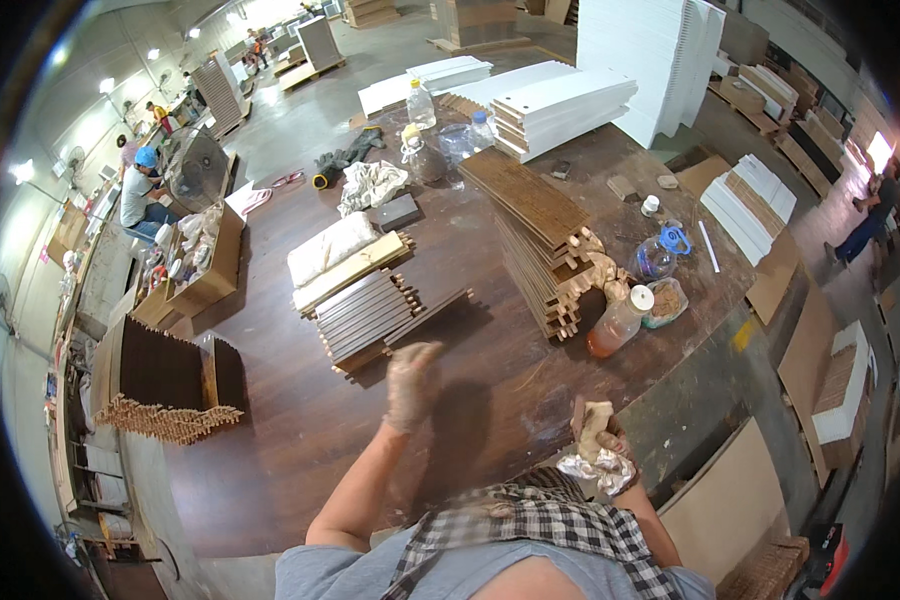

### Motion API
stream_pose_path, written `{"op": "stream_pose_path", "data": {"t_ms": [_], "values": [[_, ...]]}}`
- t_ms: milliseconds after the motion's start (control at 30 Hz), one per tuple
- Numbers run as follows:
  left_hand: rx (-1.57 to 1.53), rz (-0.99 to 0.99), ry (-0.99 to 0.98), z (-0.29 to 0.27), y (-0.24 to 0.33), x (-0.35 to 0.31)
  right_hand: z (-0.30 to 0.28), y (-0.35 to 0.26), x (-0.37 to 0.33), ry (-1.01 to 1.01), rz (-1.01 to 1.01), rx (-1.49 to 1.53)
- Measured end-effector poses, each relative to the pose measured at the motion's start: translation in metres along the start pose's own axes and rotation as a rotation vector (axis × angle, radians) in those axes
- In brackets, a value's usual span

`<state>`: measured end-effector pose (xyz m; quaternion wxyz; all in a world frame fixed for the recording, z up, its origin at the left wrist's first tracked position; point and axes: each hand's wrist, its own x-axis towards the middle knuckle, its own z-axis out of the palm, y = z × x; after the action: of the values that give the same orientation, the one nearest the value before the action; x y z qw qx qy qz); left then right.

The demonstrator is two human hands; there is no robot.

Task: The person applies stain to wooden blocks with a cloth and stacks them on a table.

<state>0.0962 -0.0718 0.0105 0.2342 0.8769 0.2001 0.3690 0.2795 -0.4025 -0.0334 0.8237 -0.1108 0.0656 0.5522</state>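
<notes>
My left hand (413, 388), in a thin translucent glove, is just below a single dark wooden slat (432, 317). Its fingers are smeared, so I cannot tell whether they touch the slat. That slat lies at an angle beside a pile of dark slats (363, 318) with pale pegged ends. By the table's front edge, my right hand (622, 446) is closed round a pale folded cloth pad (594, 430). Crumpled whitish material (598, 470) hangs below its fingers. Behind the slat pile are a pale wood strip (354, 275) and a white wrapped bundle (332, 249).
Tall stacked brown boards (540, 240) stand right of centre on the brown table (300, 450). Nearby are a bottle of orange liquid (615, 325) and a blue-handled jug (660, 252). A dark board stack (165, 380) stands left, below an open carton (205, 265). Other people work farther off.
</notes>
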Motion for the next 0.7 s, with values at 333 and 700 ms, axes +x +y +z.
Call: {"op": "stream_pose_path", "data": {"t_ms": [333, 700], "values": [[-0.049, -0.278, -0.12, 0.174, 0.069, 0.035, -0.011, -0.049, 0.027, -0.11, -0.204, -0.213], [0.237, -0.397, -0.212, 0.199, 0.067, 0.053, -0.024, -0.104, 0.035, -0.077, -0.341, -0.604]]}}
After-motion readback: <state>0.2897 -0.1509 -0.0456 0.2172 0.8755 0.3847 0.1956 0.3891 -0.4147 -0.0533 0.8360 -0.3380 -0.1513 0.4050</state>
